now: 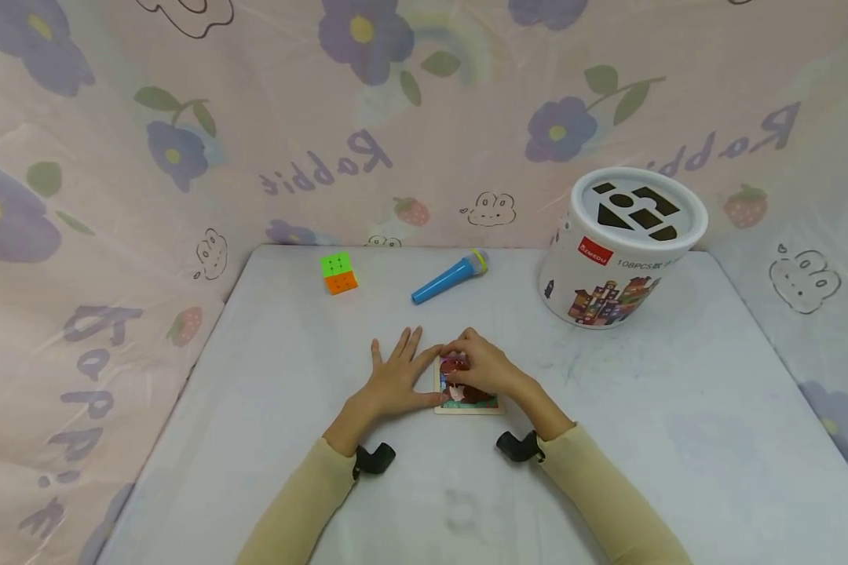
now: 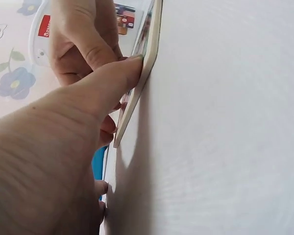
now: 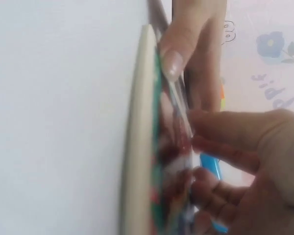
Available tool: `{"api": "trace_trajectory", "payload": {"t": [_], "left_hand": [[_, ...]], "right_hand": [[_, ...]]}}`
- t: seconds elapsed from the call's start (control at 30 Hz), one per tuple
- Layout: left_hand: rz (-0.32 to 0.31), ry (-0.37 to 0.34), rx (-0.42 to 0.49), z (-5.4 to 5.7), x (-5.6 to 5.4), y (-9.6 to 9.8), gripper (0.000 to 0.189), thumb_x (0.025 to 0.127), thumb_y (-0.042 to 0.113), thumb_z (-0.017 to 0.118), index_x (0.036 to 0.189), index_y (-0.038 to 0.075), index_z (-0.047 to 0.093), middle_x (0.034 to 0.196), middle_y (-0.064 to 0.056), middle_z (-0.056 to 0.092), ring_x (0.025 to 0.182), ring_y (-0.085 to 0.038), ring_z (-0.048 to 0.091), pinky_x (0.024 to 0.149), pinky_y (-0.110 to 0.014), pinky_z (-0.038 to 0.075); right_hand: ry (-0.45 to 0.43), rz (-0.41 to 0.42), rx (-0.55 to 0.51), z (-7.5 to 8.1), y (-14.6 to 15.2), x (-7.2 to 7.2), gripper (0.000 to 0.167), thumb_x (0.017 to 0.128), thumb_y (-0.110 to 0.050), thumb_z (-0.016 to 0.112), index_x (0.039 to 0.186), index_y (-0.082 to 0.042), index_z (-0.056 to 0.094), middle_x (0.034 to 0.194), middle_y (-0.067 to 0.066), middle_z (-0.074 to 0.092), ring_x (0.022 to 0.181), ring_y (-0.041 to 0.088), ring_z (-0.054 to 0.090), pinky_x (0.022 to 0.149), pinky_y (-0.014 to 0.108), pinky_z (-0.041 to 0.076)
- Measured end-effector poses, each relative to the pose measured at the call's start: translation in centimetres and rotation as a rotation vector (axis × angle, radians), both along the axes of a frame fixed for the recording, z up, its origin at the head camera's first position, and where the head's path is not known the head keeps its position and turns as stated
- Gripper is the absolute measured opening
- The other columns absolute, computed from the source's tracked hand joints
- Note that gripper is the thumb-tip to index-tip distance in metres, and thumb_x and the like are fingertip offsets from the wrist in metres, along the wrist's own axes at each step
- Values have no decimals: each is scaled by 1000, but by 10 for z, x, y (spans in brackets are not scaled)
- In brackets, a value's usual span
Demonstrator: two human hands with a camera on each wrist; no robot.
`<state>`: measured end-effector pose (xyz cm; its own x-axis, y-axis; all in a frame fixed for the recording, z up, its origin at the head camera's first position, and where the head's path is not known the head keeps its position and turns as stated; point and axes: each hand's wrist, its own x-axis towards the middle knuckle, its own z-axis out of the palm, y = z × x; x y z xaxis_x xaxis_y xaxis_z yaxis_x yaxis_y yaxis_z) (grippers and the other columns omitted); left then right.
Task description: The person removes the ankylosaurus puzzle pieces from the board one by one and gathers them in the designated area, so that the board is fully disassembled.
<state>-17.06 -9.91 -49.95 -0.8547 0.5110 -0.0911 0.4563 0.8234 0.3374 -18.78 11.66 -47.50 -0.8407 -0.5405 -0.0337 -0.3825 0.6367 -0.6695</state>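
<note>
A small wooden picture puzzle (image 1: pixel 469 404) with a cartoon picture and a pale rim lies on the table between the hands. The left hand (image 1: pixel 394 383) rests at its left side with fingers spread; its thumb (image 2: pixel 130 68) presses the near rim, and its index fingertip reaches the far left corner. Over the picture, the right hand (image 1: pixel 486 367) has bent fingers, with thumb and fingertips close together at the puzzle's surface. A glossy, clear-looking layer (image 3: pixel 179 115) shows there in the right wrist view, blurred. The right hand covers part of the picture.
Behind the hands lie a green and orange puzzle cube (image 1: pixel 339 273) and a blue toy flashlight (image 1: pixel 451 278). A large white tub (image 1: pixel 618 251) with shaped holes in its lid stands at the back right. Patterned cloth (image 1: pixel 452 118) hangs around the white table (image 1: pixel 678 408).
</note>
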Motion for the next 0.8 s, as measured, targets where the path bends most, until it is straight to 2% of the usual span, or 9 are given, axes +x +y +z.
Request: {"api": "trace_trajectory", "payload": {"t": [0.1, 0.23, 0.47, 0.6, 0.8], "left_hand": [[-1, 16, 15, -3, 1, -2, 87, 86, 72, 56, 157, 28, 32, 166, -15, 6, 153, -32, -1, 105, -78, -6], [-2, 22, 21, -4, 1, -3, 86, 87, 72, 56, 157, 28, 33, 166, -14, 6, 153, -32, -1, 105, -77, -7], [0, -37, 5, 2, 1, 1, 87, 86, 72, 57, 157, 28, 32, 167, -14, 3, 153, -32, -3, 104, -78, -8], [8, -62, -12, 7, 0, 3, 87, 85, 71, 60, 156, 29, 32, 166, -14, 3, 153, -33, -3, 103, -79, -6], [24, -99, -19, 12, 0, 5, 86, 85, 70, 61, 156, 31, 31, 167, -13, 1, 153, -31, -5, 103, -79, -7]], "right_hand": [[18, -4, 18, -1, -2, 1, 41, 88, -16, 76, 125, -3, 67, 107, 11, 53, 91, 21, 55, 74, 36, 49], [36, 3, 52, 1, -3, 1, 39, 89, -16, 76, 125, -6, 68, 105, 11, 52, 82, 19, 50, 65, 32, 44], [66, 42, 163, 4, -2, -1, 34, 90, -23, 74, 122, -13, 66, 108, 9, 53, 83, 18, 52, 67, 38, 50], [40, 70, 156, 7, 0, -3, 38, 90, -25, 75, 125, -12, 65, 109, 10, 53, 87, 20, 53, 70, 40, 51], [-50, 107, 135, 16, 2, -6, 45, 91, -22, 74, 132, -9, 63, 107, 13, 53, 86, 19, 53, 71, 34, 48]]}}
